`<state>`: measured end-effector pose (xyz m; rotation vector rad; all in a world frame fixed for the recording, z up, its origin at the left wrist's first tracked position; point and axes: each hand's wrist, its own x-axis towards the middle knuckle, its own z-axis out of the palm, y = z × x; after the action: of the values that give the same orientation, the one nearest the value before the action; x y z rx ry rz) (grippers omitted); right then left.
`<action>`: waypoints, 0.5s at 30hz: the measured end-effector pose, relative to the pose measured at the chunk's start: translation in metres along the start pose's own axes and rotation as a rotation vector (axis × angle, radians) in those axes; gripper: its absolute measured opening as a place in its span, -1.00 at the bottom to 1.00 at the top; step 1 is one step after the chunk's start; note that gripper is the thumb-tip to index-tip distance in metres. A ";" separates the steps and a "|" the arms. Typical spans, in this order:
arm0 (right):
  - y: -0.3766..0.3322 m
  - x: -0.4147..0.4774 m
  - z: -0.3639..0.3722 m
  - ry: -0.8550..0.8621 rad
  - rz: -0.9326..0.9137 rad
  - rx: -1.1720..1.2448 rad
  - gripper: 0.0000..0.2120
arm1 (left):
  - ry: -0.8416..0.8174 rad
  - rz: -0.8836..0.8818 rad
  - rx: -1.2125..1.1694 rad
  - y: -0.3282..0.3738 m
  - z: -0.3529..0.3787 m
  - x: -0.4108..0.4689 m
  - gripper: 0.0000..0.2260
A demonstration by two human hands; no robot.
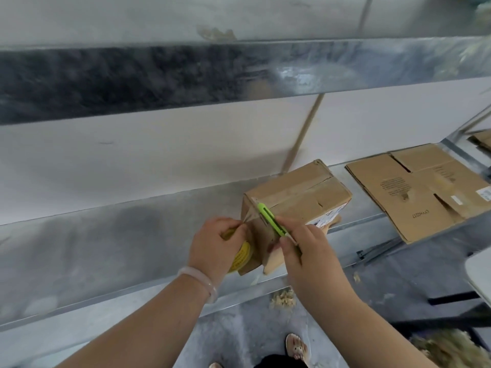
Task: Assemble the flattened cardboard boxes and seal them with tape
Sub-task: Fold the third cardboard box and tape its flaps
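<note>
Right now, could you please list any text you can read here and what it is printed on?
"CXXH0217" (uncertain), upside down on the flattened cardboard.
Its print block and white label: blurred.
Label on the assembled box: too small.
Print on the tape roll core: unreadable.

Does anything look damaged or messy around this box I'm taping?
The assembled brown cardboard box is worn: its top flap is creased and nicked, its far corner frayed. Pale shredded scraps lie on the floor below.
</note>
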<state>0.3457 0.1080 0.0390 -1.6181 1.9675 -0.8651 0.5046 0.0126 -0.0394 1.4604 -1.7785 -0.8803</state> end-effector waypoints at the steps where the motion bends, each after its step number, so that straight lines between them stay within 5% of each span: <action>1: -0.001 0.000 0.001 0.013 -0.019 -0.026 -0.65 | -0.005 0.001 0.000 0.000 -0.001 0.000 -0.89; 8: -0.009 -0.010 0.011 -0.049 -0.148 -0.215 -0.58 | -0.002 -0.057 -0.091 0.006 0.000 0.000 -0.93; 15: -0.007 -0.007 0.024 -0.100 -0.081 -0.428 -0.52 | 0.035 -0.044 -0.139 0.007 -0.005 -0.002 -0.96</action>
<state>0.3685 0.1098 0.0266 -1.9418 2.1286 -0.3927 0.5052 0.0154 -0.0313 1.4216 -1.6314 -0.9748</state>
